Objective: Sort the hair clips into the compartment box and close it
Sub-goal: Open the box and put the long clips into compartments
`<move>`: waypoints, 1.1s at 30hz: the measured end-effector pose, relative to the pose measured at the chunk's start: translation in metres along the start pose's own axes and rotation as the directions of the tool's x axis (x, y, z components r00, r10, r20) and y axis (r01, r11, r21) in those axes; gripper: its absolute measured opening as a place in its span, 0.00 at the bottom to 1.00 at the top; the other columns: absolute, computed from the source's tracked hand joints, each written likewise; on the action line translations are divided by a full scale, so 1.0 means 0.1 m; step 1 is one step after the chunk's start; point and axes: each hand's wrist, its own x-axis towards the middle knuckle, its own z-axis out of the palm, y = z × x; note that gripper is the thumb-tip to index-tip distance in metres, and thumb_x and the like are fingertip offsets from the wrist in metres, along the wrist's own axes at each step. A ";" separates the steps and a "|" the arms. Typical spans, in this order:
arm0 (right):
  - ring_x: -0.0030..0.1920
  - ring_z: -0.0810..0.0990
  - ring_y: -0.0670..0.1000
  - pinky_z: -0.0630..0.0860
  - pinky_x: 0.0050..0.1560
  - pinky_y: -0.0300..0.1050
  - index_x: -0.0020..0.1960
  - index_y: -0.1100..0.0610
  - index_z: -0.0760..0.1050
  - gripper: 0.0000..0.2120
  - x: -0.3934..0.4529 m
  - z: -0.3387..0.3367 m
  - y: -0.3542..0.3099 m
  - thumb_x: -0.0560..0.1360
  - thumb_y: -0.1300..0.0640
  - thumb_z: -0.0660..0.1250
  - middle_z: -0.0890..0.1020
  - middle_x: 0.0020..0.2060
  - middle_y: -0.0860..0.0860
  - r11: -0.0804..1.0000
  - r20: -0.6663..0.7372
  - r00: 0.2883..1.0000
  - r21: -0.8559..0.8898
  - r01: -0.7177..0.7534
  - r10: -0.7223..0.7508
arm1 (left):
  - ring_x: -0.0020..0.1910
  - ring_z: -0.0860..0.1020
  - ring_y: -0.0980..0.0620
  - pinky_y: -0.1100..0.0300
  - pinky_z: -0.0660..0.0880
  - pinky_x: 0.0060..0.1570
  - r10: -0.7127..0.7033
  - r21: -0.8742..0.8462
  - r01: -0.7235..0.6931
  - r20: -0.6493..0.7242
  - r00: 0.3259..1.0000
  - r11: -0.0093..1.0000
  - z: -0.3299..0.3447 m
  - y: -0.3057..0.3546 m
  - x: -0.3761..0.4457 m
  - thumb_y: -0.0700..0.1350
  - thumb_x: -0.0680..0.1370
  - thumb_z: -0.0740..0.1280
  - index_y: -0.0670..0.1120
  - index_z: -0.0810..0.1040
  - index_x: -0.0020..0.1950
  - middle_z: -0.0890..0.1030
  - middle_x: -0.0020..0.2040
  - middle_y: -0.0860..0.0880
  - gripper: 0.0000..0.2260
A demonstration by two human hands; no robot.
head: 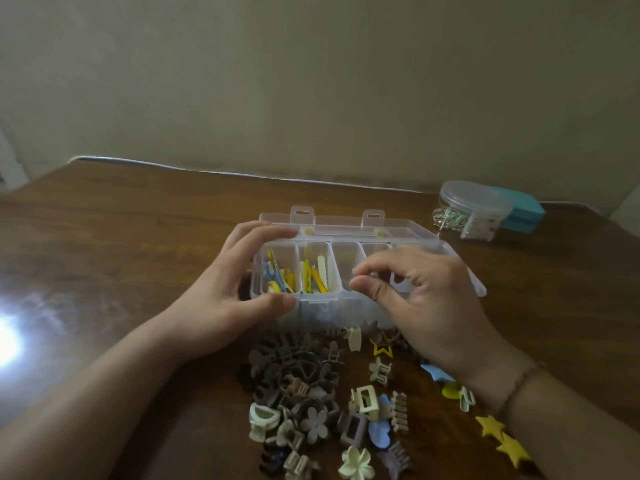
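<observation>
Nearest the camera lies a loose heap of hair clips [311, 403] on the brown worktop [121, 244], below both hands: mostly brown and beige claw clips, a cream flower clip [356, 465], a few blue ones, and three yellow stars, one an outline [382, 348] and two solid [490, 426]. No writing or brand can be read anywhere.

Just beyond the heap stands the clear compartment box [346, 299], its lid [349, 221] open and tipped back, with two latch tabs along its far edge. The left hand [221, 299] grips the box's left end, fingers [273, 233] curled over the far wall and thumb on the near wall. The right hand [426, 299] hovers over the right compartments, thumb and forefinger nearly pinched; whether they hold anything cannot be told. The two compartments beside the left fingers hold yellow, blue and cream snap clips [294, 275]; the third looks bare.

Well beyond the right fingers sit a round clear container [474, 206] and a teal box [524, 213].
</observation>
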 end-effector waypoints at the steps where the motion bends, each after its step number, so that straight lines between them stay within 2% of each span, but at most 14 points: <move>1: 0.43 0.79 0.41 0.74 0.44 0.34 0.47 0.55 0.83 0.08 -0.01 -0.01 0.02 0.73 0.52 0.69 0.83 0.40 0.45 1.000 0.035 0.999 -0.012 0.019 -0.018 | 0.68 0.69 0.64 0.70 0.74 0.59 0.000 0.002 0.000 0.001 1.000 1.000 0.00 0.00 0.00 0.62 0.66 0.69 0.61 0.69 0.70 0.65 0.70 0.62 0.32; 4: 0.49 0.79 0.42 0.76 0.48 0.39 0.54 0.52 0.81 0.11 -0.07 -0.09 0.07 0.75 0.48 0.67 0.83 0.46 0.43 1.000 0.105 0.994 -0.018 0.022 -0.020 | 0.68 0.68 0.65 0.73 0.72 0.57 0.002 0.016 -0.002 0.002 1.000 1.000 0.00 0.00 0.00 0.63 0.66 0.69 0.61 0.69 0.70 0.65 0.70 0.61 0.33; 8: 0.53 0.77 0.39 0.75 0.53 0.35 0.59 0.47 0.76 0.15 -0.06 -0.27 0.10 0.74 0.45 0.65 0.81 0.51 0.41 0.997 0.106 0.994 -0.072 0.027 -0.019 | 0.68 0.68 0.67 0.74 0.72 0.57 0.003 0.020 -0.003 0.004 1.000 1.000 0.00 0.00 0.00 0.63 0.66 0.68 0.61 0.68 0.71 0.65 0.70 0.62 0.33; 11: 0.38 0.76 0.38 0.70 0.38 0.28 0.45 0.46 0.78 0.09 0.00 -0.56 0.06 0.73 0.43 0.65 0.80 0.37 0.40 0.991 0.076 0.997 -0.131 0.025 -0.015 | 0.69 0.67 0.66 0.73 0.73 0.57 0.006 0.036 -0.006 0.002 1.000 0.999 -0.01 0.00 0.00 0.64 0.66 0.68 0.62 0.68 0.71 0.65 0.71 0.63 0.33; 14: 0.28 0.76 0.42 0.67 0.27 0.29 0.34 0.46 0.80 0.16 0.03 -0.86 0.01 0.70 0.36 0.67 0.79 0.26 0.43 0.982 0.245 0.963 -0.172 -0.074 0.116 | 0.69 0.67 0.66 0.72 0.74 0.56 0.004 0.045 -0.004 0.001 1.000 0.999 -0.01 0.00 0.00 0.65 0.66 0.68 0.63 0.68 0.71 0.65 0.71 0.64 0.33; 15: 0.30 0.78 0.42 0.70 0.28 0.32 0.35 0.45 0.81 0.17 0.02 -0.93 0.01 0.68 0.33 0.67 0.81 0.29 0.41 0.964 0.359 0.906 -0.220 -0.152 0.225 | 0.69 0.67 0.67 0.73 0.74 0.56 0.006 0.043 -0.006 0.000 1.000 0.999 -0.01 0.00 0.00 0.65 0.66 0.68 0.64 0.68 0.70 0.65 0.71 0.64 0.33; 17: 0.38 0.79 0.38 0.76 0.36 0.37 0.43 0.36 0.81 0.14 0.00 -1.03 0.04 0.64 0.31 0.66 0.81 0.36 0.35 0.894 0.607 0.666 -0.380 -0.236 0.434 | 0.68 0.67 0.68 0.74 0.73 0.56 0.010 0.036 -0.010 -0.001 1.000 0.999 -0.01 0.00 0.00 0.64 0.66 0.68 0.63 0.68 0.70 0.65 0.70 0.64 0.33; 18: 0.40 0.79 0.36 0.77 0.40 0.39 0.48 0.30 0.78 0.12 -0.01 -1.04 0.05 0.65 0.33 0.68 0.81 0.39 0.32 0.858 0.674 0.537 -0.452 -0.245 0.508 | 0.67 0.68 0.68 0.74 0.72 0.56 0.009 0.026 -0.009 -0.001 1.000 1.000 0.00 0.01 0.00 0.64 0.66 0.68 0.63 0.69 0.70 0.65 0.70 0.64 0.33; 19: 0.42 0.78 0.36 0.78 0.43 0.41 0.52 0.27 0.75 0.14 -0.02 -1.02 0.06 0.67 0.36 0.71 0.81 0.41 0.31 0.833 0.701 0.454 -0.496 -0.243 0.550 | 0.67 0.68 0.68 0.74 0.72 0.55 0.008 0.017 -0.008 -0.002 1.000 1.000 0.00 0.01 -0.01 0.63 0.66 0.68 0.62 0.69 0.70 0.65 0.70 0.63 0.32; 20: 0.42 0.79 0.36 0.78 0.46 0.41 0.55 0.27 0.73 0.17 -0.02 -1.00 0.07 0.69 0.40 0.72 0.81 0.41 0.32 0.817 0.699 0.426 -0.523 -0.242 0.574 | 0.66 0.69 0.69 0.74 0.72 0.55 0.009 0.014 -0.009 -0.002 1.000 1.000 0.00 0.01 -0.01 0.63 0.66 0.68 0.62 0.69 0.70 0.65 0.70 0.63 0.33; 23: 0.44 0.79 0.40 0.76 0.44 0.39 0.60 0.31 0.71 0.20 -0.01 -0.90 0.13 0.72 0.48 0.72 0.81 0.41 0.39 0.770 0.655 0.425 -0.606 -0.198 0.625 | 0.66 0.69 0.69 0.74 0.73 0.54 0.011 0.021 -0.011 0.000 1.000 1.000 0.00 0.01 -0.01 0.63 0.66 0.68 0.62 0.69 0.70 0.65 0.70 0.63 0.33; 26: 0.45 0.75 0.42 0.70 0.38 0.35 0.56 0.37 0.73 0.13 -0.01 -0.78 0.12 0.75 0.50 0.69 0.76 0.42 0.40 0.754 0.636 0.461 -0.645 -0.122 0.619 | 0.66 0.69 0.69 0.74 0.73 0.55 0.001 0.019 -0.001 -0.002 1.000 1.000 -0.01 0.00 -0.01 0.64 0.65 0.68 0.63 0.69 0.70 0.65 0.70 0.64 0.32; 29: 0.43 0.71 0.41 0.68 0.37 0.35 0.50 0.38 0.73 0.07 -0.02 -0.73 0.10 0.75 0.49 0.68 0.71 0.40 0.39 0.746 0.641 0.468 -0.663 -0.062 0.608 | 0.67 0.69 0.67 0.72 0.74 0.56 -0.005 0.006 0.005 -0.003 1.000 1.000 -0.01 0.00 -0.01 0.63 0.66 0.69 0.63 0.69 0.70 0.65 0.70 0.63 0.32; 33: 0.43 0.73 0.41 0.72 0.40 0.38 0.49 0.37 0.74 0.04 -0.05 -0.84 0.09 0.75 0.42 0.66 0.74 0.41 0.40 0.773 0.650 0.496 -0.630 -0.074 0.576 | 0.67 0.69 0.66 0.70 0.74 0.57 -0.013 0.014 0.013 -0.001 1.000 1.000 -0.01 0.00 -0.01 0.63 0.66 0.68 0.62 0.69 0.70 0.65 0.70 0.62 0.33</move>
